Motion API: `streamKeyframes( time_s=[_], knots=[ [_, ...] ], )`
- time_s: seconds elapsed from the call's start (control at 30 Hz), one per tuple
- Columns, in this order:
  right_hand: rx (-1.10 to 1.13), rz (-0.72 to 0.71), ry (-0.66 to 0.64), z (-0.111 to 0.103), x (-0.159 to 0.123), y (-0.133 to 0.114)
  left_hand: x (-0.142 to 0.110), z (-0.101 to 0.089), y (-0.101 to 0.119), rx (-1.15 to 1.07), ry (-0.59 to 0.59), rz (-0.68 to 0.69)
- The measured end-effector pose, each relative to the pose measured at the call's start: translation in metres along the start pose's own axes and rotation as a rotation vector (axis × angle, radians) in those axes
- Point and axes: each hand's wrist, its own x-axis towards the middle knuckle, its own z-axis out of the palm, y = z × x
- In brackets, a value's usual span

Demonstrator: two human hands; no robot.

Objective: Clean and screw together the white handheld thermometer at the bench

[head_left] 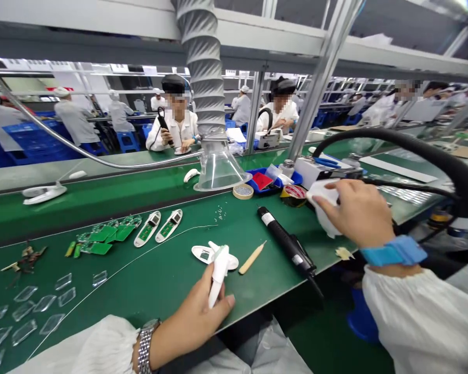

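Note:
My left hand point(197, 319) is closed around a white plastic thermometer-shaped casing point(219, 270) near the front edge of the green bench point(171, 270). Just beyond it lies a white oval casing half point(202, 253) and a wooden stick point(252, 258). My right hand point(354, 213), with a blue wrist strap point(393, 252), is closed on a white cloth or casing point(321, 195) at the right. A black electric screwdriver point(286, 241) lies between the hands.
Two open casings with green boards point(159, 227), loose green circuit boards point(105, 234) and several clear lenses point(27, 311) lie to the left. A clear funnel hood point(220, 169), tape roll point(243, 191) and blue tray point(272, 184) stand behind. Other workers sit beyond the conveyor.

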Motion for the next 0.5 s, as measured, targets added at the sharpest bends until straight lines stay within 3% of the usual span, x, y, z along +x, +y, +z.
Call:
streamKeyframes(
  time_s=[0.03, 0.1, 0.17, 0.2, 0.27, 0.3, 0.4, 0.5],
  knots=[
    [-0.022, -0.092, -0.010, 0.004, -0.007, -0.013, 0.000, -0.007, -0.001, -0.048, 0.049, -0.018],
    [0.170, -0.211, -0.019, 0.011, -0.026, -0.047, 0.002, -0.020, -0.002, -0.172, 0.128, -0.076],
    [0.458, -0.328, -0.253, 0.020, -0.048, -0.087, 0.006, -0.029, 0.000, -0.273, 0.183, -0.136],
    [0.530, -0.346, -0.437, 0.025, -0.058, -0.106, 0.007, -0.031, 0.002, -0.296, 0.210, -0.152],
    [0.559, -0.368, -0.700, 0.039, -0.073, -0.138, 0.010, -0.032, 0.005, -0.288, 0.260, -0.153],
    [0.551, -0.367, -0.728, 0.047, -0.078, -0.149, 0.010, -0.031, 0.006, -0.269, 0.280, -0.148],
    [0.539, -0.354, -0.775, 0.064, -0.080, -0.162, 0.010, -0.029, 0.007, -0.196, 0.305, -0.162],
    [0.543, -0.304, -0.757, 0.058, -0.075, -0.146, 0.015, -0.030, 0.004, -0.120, 0.229, -0.221]
  ],
)
